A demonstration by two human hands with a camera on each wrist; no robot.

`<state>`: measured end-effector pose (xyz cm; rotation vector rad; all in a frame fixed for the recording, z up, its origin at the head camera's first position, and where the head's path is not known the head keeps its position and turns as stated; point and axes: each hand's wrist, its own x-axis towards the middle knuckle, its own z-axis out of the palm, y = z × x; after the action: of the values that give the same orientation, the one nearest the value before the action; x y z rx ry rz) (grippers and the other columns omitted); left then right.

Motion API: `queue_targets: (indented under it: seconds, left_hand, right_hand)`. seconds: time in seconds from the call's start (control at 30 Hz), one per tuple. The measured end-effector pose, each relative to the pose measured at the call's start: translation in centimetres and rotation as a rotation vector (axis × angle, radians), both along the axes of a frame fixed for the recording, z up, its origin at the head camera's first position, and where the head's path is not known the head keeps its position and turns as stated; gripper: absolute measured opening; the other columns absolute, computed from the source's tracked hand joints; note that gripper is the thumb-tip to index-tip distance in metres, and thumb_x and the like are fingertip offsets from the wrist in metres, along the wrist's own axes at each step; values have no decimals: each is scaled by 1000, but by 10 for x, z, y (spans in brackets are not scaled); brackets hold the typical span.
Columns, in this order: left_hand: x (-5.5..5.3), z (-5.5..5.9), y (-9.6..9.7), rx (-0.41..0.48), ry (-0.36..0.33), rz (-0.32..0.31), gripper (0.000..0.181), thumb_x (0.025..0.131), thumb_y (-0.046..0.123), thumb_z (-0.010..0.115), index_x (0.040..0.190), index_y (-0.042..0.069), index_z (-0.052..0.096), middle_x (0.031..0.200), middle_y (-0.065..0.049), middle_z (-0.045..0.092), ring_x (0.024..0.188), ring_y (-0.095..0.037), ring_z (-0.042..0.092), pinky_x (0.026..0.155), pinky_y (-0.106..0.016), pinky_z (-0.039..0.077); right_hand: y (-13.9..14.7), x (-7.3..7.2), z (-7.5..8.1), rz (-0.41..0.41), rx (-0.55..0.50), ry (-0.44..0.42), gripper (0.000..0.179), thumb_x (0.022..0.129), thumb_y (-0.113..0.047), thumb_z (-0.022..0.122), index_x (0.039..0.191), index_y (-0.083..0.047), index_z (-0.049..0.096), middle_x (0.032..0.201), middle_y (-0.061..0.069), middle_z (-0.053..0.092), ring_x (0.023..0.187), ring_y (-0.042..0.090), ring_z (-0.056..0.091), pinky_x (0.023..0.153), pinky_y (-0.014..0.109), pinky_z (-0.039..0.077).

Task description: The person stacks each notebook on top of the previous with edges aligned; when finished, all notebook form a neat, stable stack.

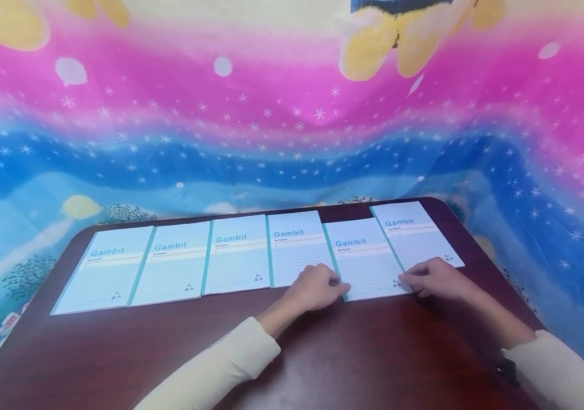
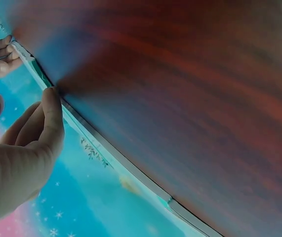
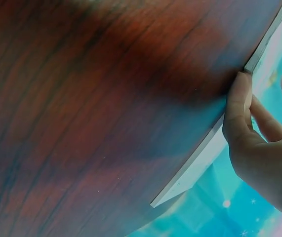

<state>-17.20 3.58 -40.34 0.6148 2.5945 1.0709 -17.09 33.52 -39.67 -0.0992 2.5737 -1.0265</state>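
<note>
A white-and-pale-blue notebook with a green spine and "Gambit" on its cover lies flat between both hands. My left hand touches its near left corner; in the left wrist view the fingers reach its edge, with another digit held apart. At the near right corner, my right hand has its fingertips on the edge. The right wrist view shows a finger against that corner. To the right, a matching notebook sits slightly farther back.
Several more matching notebooks form a row to the left, their sides close together. All lie along the far part of a dark reddish-brown table with rounded corners. A colourful snowflake-patterned cloth hangs behind and around the table.
</note>
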Motion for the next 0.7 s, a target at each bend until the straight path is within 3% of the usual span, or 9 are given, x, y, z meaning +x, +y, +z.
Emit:
queue_targets:
  seconds: [0.2, 0.3, 0.4, 0.53, 0.7]
  left_hand:
    - [-1, 0, 3, 35, -62, 26, 28, 98, 33, 67, 90, 8, 80, 62, -1, 59, 56, -14, 51, 54, -26, 41]
    - [-1, 1, 2, 85, -132, 62, 29, 96, 35, 69, 101, 9, 80, 77, 1, 66, 67, -14, 56, 61, -29, 46]
    - [-1, 2, 0, 170, -239, 95, 29, 95, 35, 71, 105, 8, 80, 90, -1, 70, 79, -16, 60, 70, -32, 51]
    - [-2, 4, -4, 348, -427, 138, 36, 95, 32, 72, 114, 2, 75, 107, -5, 70, 96, -21, 67, 86, -36, 58]
    - [-5, 6, -8, 546, -606, 152, 42, 96, 28, 71, 124, -3, 66, 123, -15, 66, 115, -32, 65, 98, -45, 54]
  right_hand:
    - [2, 1, 0, -23, -43, -34, 55, 97, -33, 70, 124, 15, 64, 106, 15, 71, 90, 25, 69, 80, 41, 61]
    - [2, 1, 0, -27, -67, -50, 56, 98, -33, 69, 126, 15, 62, 108, 16, 70, 92, 26, 69, 81, 42, 61]
    - [2, 0, 1, -19, -79, -61, 56, 99, -34, 68, 127, 15, 61, 109, 15, 70, 94, 26, 68, 83, 43, 60]
    - [4, 0, 1, -4, -97, -70, 53, 100, -33, 67, 127, 12, 61, 109, 14, 69, 96, 25, 67, 85, 43, 60]
    - [11, -2, 1, -21, -177, -83, 45, 100, -26, 66, 125, 11, 62, 109, 16, 68, 95, 27, 67, 85, 42, 60]
